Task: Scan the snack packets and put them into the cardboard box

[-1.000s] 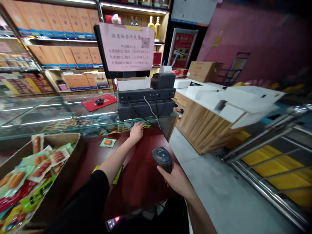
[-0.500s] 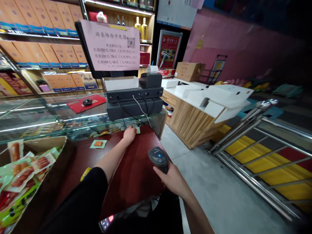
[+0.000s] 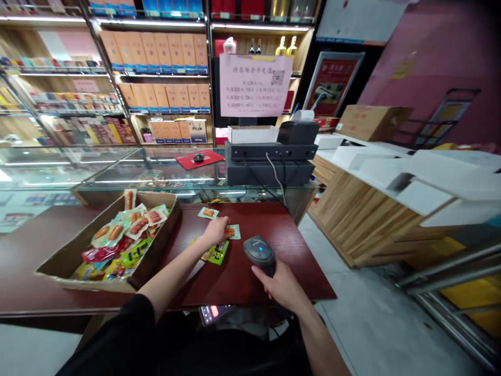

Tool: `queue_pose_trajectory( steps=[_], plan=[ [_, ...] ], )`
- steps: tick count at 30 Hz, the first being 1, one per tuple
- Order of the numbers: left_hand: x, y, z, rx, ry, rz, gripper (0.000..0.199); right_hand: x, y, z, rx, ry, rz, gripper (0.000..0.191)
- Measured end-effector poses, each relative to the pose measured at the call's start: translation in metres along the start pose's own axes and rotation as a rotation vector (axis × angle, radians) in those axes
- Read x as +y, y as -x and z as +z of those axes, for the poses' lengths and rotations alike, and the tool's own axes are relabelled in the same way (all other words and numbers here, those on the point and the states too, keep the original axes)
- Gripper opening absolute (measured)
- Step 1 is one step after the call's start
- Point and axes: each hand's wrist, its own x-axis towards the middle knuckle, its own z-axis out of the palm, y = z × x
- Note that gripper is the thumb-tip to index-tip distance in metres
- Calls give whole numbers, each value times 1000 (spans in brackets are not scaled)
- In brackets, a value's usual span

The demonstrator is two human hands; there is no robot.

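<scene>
My left hand [image 3: 217, 231] is low over the dark red tabletop [image 3: 274, 214], its fingers closed on a small clear-and-green snack packet [image 3: 234, 232]. Beside its wrist lie a bright green packet [image 3: 217, 253] and a partly covered yellow one. A similar sausage packet [image 3: 208, 213] rests just behind the hand. In my right hand [image 3: 284, 282] is a dark handheld scanner [image 3: 260, 251] with a blue light on top, held above the table's right part. An open cardboard box [image 3: 172, 214] of wrapped sausages and snacks stands to the left.
Behind the table, a glass counter [image 3: 156, 172] bears a mouse on a red mat [image 3: 211, 158], a cash drawer [image 3: 270, 171] with cables and a monitor with a paper sign [image 3: 254, 86]. A phone [image 3: 213, 313] lies below the table's front edge. White boxes stand at right.
The view has swung left, bringing the whole snack box into sight. My left hand has come nearer with the small packet, towards the green packet. The scanner stays in my right hand.
</scene>
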Motion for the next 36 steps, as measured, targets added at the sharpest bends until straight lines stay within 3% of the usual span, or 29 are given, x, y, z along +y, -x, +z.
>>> queue_pose_trajectory(
  steps=[6,10,13,18,22,26,36],
  plan=[
    [-5,17,6,8,69,56,43,-11,-2,19,-60,40,0,31],
    [-10,8,1,36,173,-2,27,-15,-6,19,-77,66,-20,29],
    [-21,-1,-9,30,471,-113,20,-16,-8,14,-66,90,-45,29],
    [-35,0,-23,-207,1117,-241,33,-17,-13,8,-51,84,-49,32],
    [-36,7,-28,-197,1362,-385,44,-15,-17,9,-48,70,-79,36],
    [-35,8,-31,-159,1421,-498,50,-14,-22,8,-28,61,-97,35],
    [-34,9,-39,-173,1394,-546,46,-15,-30,10,-67,74,-45,32]
  ],
)
